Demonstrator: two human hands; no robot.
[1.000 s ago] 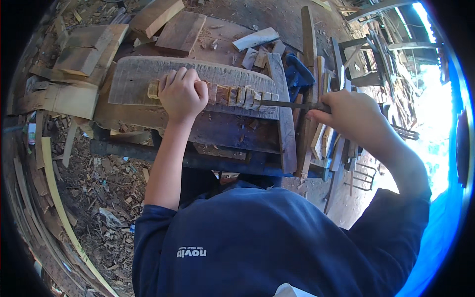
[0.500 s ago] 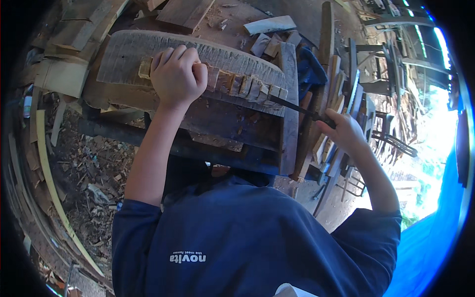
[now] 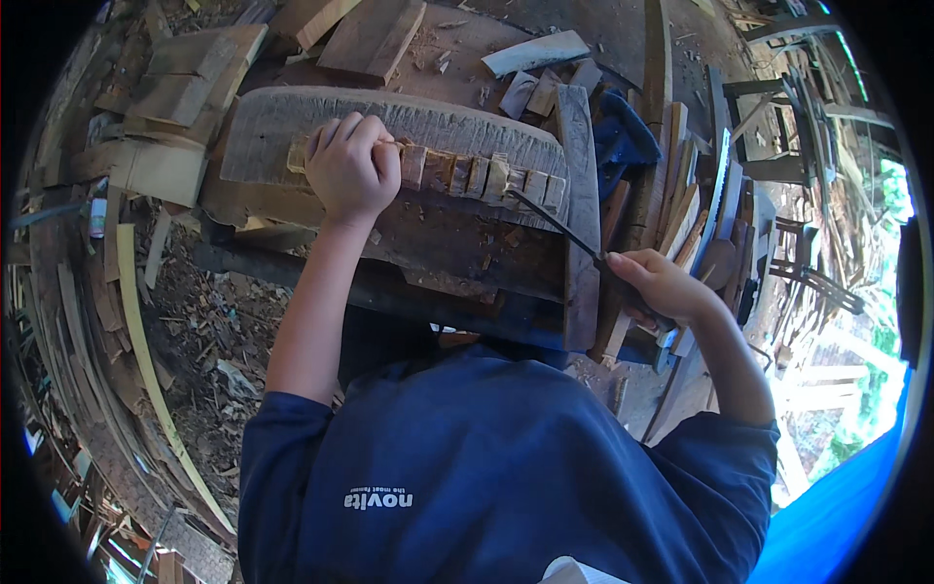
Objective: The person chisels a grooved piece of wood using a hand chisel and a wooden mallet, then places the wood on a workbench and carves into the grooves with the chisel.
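Note:
My left hand (image 3: pixel 353 173) is closed in a fist over the left part of a notched wooden piece (image 3: pixel 475 178), its fingertips hidden behind the knuckles. The piece is pale brown, with a row of blocky segments parted by cuts. It lies along the near side of a thick grey wooden slab (image 3: pixel 457 115) with a curved far edge. In my right hand (image 3: pixel 666 284) is a long narrow dark tool (image 3: pixel 556 223), perhaps a file or a blade; its exact kind cannot be told. Its tip meets the piece near the right end, between segments.
An upright-looking grey board (image 3: pixel 581 263) borders the slab's right end. Farther right lean several wood strips (image 3: pixel 684 209) beside a blue cloth (image 3: pixel 628 136). Offcuts (image 3: pixel 535 54) lie beyond the slab. Wood chips (image 3: pixel 209 321) cover the ground at left.
The tool's tip has shifted left along the notched piece, and the tool now slants more steeply. My right hand has come lower and nearer to me. My left hand keeps its hold.

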